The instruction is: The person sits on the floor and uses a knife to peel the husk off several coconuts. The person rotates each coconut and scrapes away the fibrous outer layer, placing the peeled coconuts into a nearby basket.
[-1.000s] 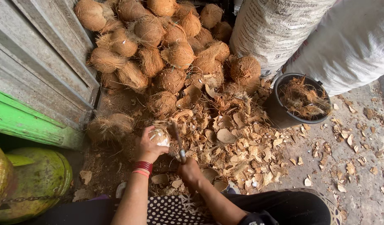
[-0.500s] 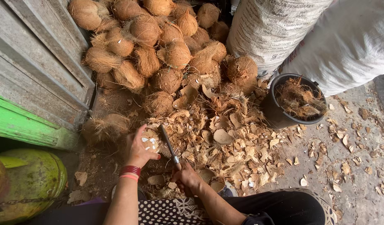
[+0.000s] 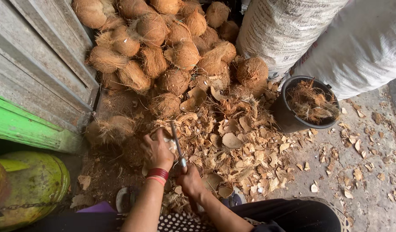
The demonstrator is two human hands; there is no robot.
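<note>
Clamped on coconut, blade up

Gripping hard: left hand [image 3: 157,151] wrapped over a partly husked coconut [image 3: 167,141], fingers curled tight across the top, red bands at the wrist. Pinned low against the ground, right in front of the knees. Just right of that, right hand [image 3: 190,180] fisted shut around the handle of a knife [image 3: 177,144], blade angled up and away, its edge lying against the coconut's right flank.

Judging the coconut: hard and stiff under the fibre, fairly heavy, rough enough not to slip, unlikely to crack from a squeeze. Best held as now, palm over the crown, fingers kept off the side facing the blade.

Spreading out from the grip: a carpet of husk chips [image 3: 245,150] to the right and beyond, pale curled flakes scattered across the concrete. Further ahead, a heap of unhusked coconuts [image 3: 163,47], brown and shaggy, stacked against a grey wooden wall [image 3: 39,64]. One loose hairy coconut [image 3: 107,129] just left of the holding hand.

Containers now: black bucket [image 3: 288,116] well to the right, upright, part-filled with brown fibre and husk scraps. Behind it, two big white sacks [image 3: 335,38], stuffed full, contents hidden. Left and near, a green drum [image 3: 34,184], lying low, inside not visible.
</note>
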